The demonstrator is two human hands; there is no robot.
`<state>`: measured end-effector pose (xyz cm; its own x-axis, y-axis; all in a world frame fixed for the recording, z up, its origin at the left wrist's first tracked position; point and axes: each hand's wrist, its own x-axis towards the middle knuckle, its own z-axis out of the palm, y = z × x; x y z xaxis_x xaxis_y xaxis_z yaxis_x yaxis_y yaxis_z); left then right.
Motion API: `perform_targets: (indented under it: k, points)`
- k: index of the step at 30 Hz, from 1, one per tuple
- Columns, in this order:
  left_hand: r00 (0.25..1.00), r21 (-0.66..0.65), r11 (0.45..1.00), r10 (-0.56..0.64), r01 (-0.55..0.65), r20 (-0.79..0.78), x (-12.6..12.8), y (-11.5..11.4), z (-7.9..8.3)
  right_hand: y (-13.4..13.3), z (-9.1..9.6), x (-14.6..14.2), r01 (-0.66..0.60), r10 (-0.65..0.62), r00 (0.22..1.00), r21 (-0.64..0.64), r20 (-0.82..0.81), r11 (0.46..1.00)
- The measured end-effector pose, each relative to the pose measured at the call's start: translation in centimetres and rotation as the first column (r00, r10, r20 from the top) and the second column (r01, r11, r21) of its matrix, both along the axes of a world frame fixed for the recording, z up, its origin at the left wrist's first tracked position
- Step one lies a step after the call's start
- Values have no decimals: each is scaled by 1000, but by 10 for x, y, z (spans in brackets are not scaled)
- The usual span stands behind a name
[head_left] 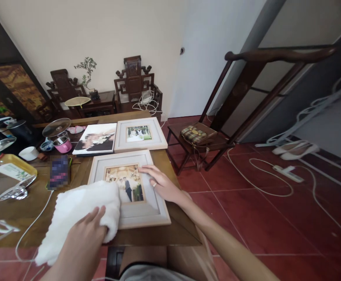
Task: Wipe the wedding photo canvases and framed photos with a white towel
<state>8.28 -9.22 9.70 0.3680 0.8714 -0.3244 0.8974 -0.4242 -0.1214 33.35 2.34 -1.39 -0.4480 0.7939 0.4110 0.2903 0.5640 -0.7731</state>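
A pale wooden picture frame [155, 203] lies flat near the front edge of the wooden table [182, 234], with a wedding photo in its middle. My right hand [160, 182] rests open and flat on the frame's right side, a ring on one finger. My left hand [87, 234] presses a fluffy white cloth [76, 210] onto the frame's left half, fingers bent over the cloth. The cloth covers the frame's lower left corner.
A second framed photo [140, 134] and an unframed print [97, 138] lie further back on the table. Bowls, a pink pot [62, 144], a yellow tray [12, 166] and a white cable [32, 222] crowd the left. A dark wooden chair [240, 101] stands right, cables cross the red tiled floor.
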Motion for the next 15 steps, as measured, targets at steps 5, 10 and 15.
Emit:
perform_targets:
  k: [5, 10, 15]
  points:
    - [998, -8, 998, -70, 70, 4, 16, 8, -17, 0, 0, -2, -6, 6, 1000, 11, -8, 1000]
    - [948, 129, 956, -282, 265, 145, 51, 7, -41, -1, -1, -6, 25, -25, 999, 9, -39, 1000]
    - [947, 118, 948, -306, 294, 100, 71, 7, -47, 0, -3, -6, 21, -21, 999, 16, -37, 1000]
